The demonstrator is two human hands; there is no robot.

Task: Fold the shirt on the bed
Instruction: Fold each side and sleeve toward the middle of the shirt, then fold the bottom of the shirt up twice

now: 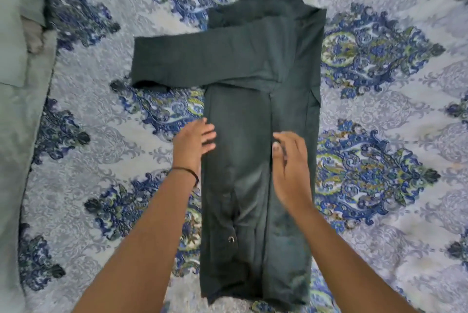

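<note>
The grip of the right hand [291, 158] sits on a lengthwise fold edge near the middle of the dark green cloth shirt [240, 110]. Its fingers bend down over that edge with the thumb close beneath them, but blur hides whether they pinch the cloth or only press it. The left hand [195, 140] has its grip apart, fingers straight and spread, fingertips touching the shirt's left border and holding nothing. A thin black wristband [187, 171] circles that wrist.

The shirt lies in the middle of the bed as a long narrow strip. Its long axis runs straight away from the person, hem nearest and collar end farthest. Both hands are at about mid-length, one at each side of the left panel.

One long dark green sleeve [192, 59] lies crosswise over the upper part and overhangs well to the left, flat on the cover. It is beyond and to the left of the left hand, so I judge that hand the nearer one to bring it in. A small metal snap [231, 239] shows near the hem.

Beneath is the pale grey bed cover with blue and green paisley medallions [379, 110], which looks soft and spreads out on every side of the shirt. A plain grey-green fabric [15, 110] lies along the left edge.
</note>
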